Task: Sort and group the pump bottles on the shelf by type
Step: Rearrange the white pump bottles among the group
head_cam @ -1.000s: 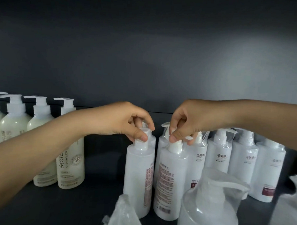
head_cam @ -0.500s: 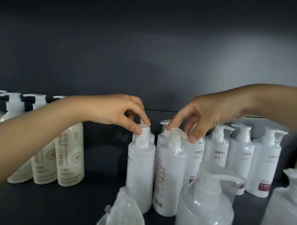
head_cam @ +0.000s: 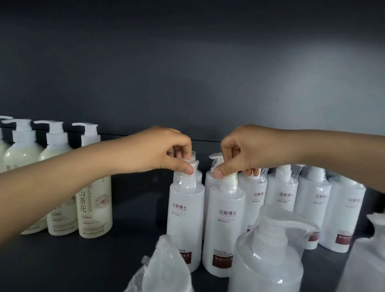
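Left hand: comes in from the left edge of the shelf. Thumb and fingers are curled down and pinch the pump top of the left white bottle.
Right hand: comes in from the right edge. Thumb and fingers are curled and pinch the pump top of the right white bottle through its clear wrap.
Left white bottle: stands upright about midway along the shelf. Its label with red lettering faces forward, and there is a dark red band near the base.
Right white bottle: stands upright just beside the left white bottle, on its right, the two nearly touching. It has the same label and band, also facing forward.
Back row of white bottles: same kind, upright and close together toward the back right of the shelf, with their pumps in clear wrap. More of them stand directly behind the two held bottles.
Cream bottles: a tight upright group at the back left, well apart from the white ones. Four pump tops show, and the left forearm hides part of the group.
Wrapped bottles: larger pale ones in plastic wrap at the front edge, blurred. They cover the lower parts of the two held bottles.
Back wall: dark grey and plain, behind all the bottles.
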The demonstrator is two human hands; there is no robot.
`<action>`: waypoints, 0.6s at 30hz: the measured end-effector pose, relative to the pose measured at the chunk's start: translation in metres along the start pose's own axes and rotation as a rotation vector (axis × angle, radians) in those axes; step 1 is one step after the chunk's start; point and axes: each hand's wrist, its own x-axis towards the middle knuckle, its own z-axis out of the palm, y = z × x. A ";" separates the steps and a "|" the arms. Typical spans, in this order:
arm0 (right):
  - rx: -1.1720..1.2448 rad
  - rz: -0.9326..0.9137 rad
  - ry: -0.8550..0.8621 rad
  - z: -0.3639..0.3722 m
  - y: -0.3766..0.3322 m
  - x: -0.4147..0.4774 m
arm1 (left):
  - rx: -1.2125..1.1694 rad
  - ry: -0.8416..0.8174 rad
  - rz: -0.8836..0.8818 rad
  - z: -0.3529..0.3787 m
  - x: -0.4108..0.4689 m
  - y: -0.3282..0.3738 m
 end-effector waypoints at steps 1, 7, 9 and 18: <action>-0.052 0.007 0.021 0.002 0.000 0.001 | -0.005 0.014 -0.009 0.001 0.000 0.000; -0.079 0.029 0.036 0.004 -0.002 0.000 | -0.002 0.046 -0.040 0.006 -0.003 0.006; -0.038 0.032 -0.020 0.001 0.000 -0.003 | -0.011 0.038 -0.052 0.004 -0.004 0.007; 0.039 -0.039 -0.079 0.000 0.002 -0.003 | -0.085 0.059 -0.106 0.003 -0.008 0.010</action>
